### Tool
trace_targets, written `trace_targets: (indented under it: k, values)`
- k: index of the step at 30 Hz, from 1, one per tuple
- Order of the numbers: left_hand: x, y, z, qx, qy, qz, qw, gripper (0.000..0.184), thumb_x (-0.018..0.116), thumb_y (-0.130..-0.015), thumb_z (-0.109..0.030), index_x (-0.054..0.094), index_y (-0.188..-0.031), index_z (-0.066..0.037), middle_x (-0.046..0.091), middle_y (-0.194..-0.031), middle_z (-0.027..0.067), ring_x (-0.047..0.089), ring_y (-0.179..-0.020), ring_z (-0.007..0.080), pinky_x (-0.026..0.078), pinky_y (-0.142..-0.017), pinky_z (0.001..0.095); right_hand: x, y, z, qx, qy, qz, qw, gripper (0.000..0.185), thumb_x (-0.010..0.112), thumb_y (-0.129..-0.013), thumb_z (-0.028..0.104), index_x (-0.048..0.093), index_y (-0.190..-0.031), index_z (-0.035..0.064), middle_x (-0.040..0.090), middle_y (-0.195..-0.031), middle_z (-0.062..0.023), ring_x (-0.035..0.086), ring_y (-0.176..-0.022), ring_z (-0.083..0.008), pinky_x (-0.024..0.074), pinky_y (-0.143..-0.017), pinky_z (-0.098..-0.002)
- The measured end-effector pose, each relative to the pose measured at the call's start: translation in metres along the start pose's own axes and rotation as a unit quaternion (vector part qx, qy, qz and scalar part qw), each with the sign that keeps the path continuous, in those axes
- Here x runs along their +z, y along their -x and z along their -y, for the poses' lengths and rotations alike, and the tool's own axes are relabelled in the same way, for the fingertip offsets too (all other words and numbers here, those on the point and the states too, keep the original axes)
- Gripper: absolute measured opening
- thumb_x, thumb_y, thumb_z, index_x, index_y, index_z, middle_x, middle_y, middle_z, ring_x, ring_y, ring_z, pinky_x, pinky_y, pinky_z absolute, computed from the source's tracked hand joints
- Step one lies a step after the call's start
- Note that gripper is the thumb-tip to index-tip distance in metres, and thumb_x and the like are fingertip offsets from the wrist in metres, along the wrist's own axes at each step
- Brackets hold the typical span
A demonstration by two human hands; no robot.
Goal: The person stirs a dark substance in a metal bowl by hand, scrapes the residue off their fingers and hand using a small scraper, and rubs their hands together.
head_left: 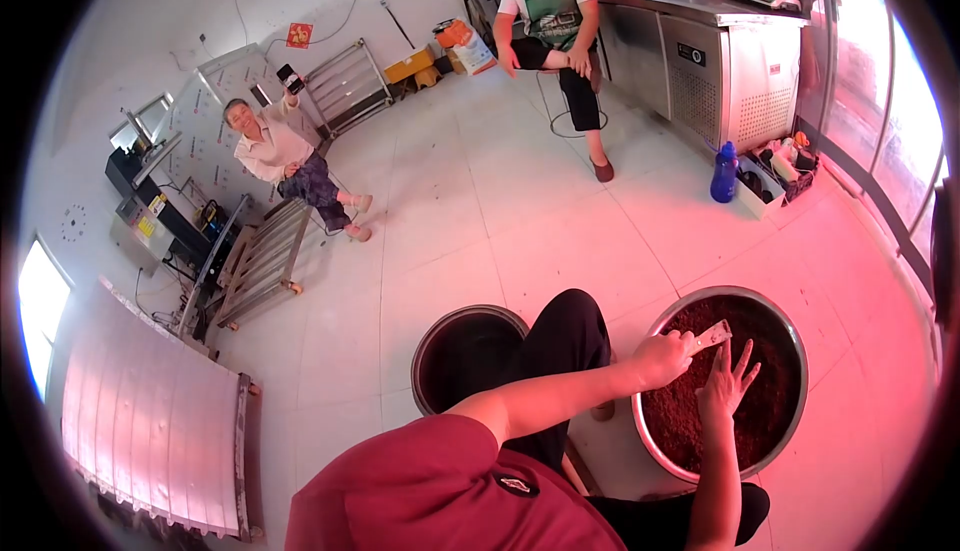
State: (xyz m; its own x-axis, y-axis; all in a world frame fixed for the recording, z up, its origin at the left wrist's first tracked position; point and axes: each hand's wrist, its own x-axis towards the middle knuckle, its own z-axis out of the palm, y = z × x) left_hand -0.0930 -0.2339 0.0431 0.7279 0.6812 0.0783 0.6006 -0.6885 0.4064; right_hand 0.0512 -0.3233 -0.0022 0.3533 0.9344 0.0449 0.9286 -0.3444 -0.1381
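Note:
My left hand is closed around a pale, flat, scraper-like tool whose exact kind I cannot make out. The tool's far end points right, above a wide metal basin. Dark reddish, crumbly material lies in that basin. Over the same material, my right hand is open with its fingers spread. One of its fingertips is close to the tool's end; whether they touch is unclear. A second metal basin, dark inside, stands to the left, partly hidden by my leg.
Two people sit across the tiled floor: one person holding up a phone, another in a green apron. A blue bottle and white box stand near the steel counter. Metal racks line the left.

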Motion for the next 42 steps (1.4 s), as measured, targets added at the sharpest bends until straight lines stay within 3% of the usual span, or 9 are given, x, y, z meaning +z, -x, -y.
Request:
trace_targets:
  k: [8, 10, 19, 28, 36, 42]
  values:
    - [0.025, 0.008, 0.001, 0.037, -0.047, -0.019, 0.998, 0.035, 0.062, -0.082, -0.025, 0.045, -0.106, -0.006, 0.055, -0.091, 0.0143, 0.063, -0.069, 0.0344, 0.053, -0.057, 0.0462, -0.009, -0.002, -0.004, 0.026, -0.026, 0.045, 0.998, 0.09, 0.073, -0.057, 0.009, 0.038, -0.14, 0.0024, 0.017, -0.153, 0.0, 0.0, -0.144, -0.0325, 0.0032, -0.113, -0.0578]
    - [0.026, 0.005, 0.003, 0.04, -0.055, -0.044, 0.997, 0.036, 0.062, -0.082, -0.025, 0.044, -0.107, -0.006, 0.054, -0.091, 0.014, 0.063, -0.067, 0.0343, 0.053, -0.057, 0.0462, -0.012, 0.0, -0.003, 0.013, -0.02, 0.014, 1.0, 0.09, 0.076, -0.056, 0.012, 0.04, -0.139, 0.0034, 0.019, -0.152, 0.0004, 0.0, -0.144, -0.0316, 0.0037, -0.114, -0.0574]
    - [0.036, 0.013, 0.007, 0.051, -0.012, -0.034, 0.998, 0.037, 0.063, -0.082, -0.023, 0.044, -0.108, -0.005, 0.054, -0.087, 0.0145, 0.062, -0.073, 0.0366, 0.053, -0.061, 0.0466, -0.01, 0.001, -0.008, 0.02, -0.024, 0.025, 0.999, 0.096, 0.081, -0.054, 0.019, 0.039, -0.139, 0.0039, 0.014, -0.154, 0.0031, 0.0, -0.144, -0.0314, 0.005, -0.113, -0.0579]
    - [0.031, 0.011, 0.021, -0.016, -0.019, -0.026, 0.999, 0.033, 0.062, -0.082, -0.023, 0.044, -0.104, -0.006, 0.057, -0.087, 0.0155, 0.062, -0.073, 0.0369, 0.052, -0.062, 0.048, -0.004, 0.01, 0.001, -0.03, -0.032, -0.008, 0.999, 0.09, 0.08, -0.051, 0.016, 0.046, -0.133, 0.0027, 0.016, -0.154, -0.0004, 0.003, -0.144, -0.0312, 0.007, -0.113, -0.059]
    - [0.042, 0.022, 0.025, -0.011, 0.006, -0.042, 0.999, 0.033, 0.062, -0.082, -0.024, 0.044, -0.102, -0.005, 0.058, -0.087, 0.0172, 0.062, -0.073, 0.0377, 0.052, -0.064, 0.0469, 0.005, 0.009, -0.01, 0.016, -0.026, 0.009, 0.999, 0.088, 0.079, -0.052, 0.016, 0.047, -0.132, 0.0042, 0.014, -0.155, -0.0021, 0.002, -0.144, -0.0319, 0.0078, -0.113, -0.0586]
    - [0.046, 0.019, 0.024, -0.024, 0.051, -0.027, 0.998, 0.034, 0.062, -0.083, -0.023, 0.043, -0.102, -0.003, 0.057, -0.089, 0.0201, 0.06, -0.079, 0.04, 0.051, -0.069, 0.0475, -0.001, 0.012, -0.021, 0.09, -0.062, 0.065, 0.992, 0.095, 0.079, -0.054, 0.017, 0.038, -0.139, 0.0099, 0.014, -0.155, -0.0081, 0.011, -0.143, -0.0334, 0.0153, -0.111, -0.0591]
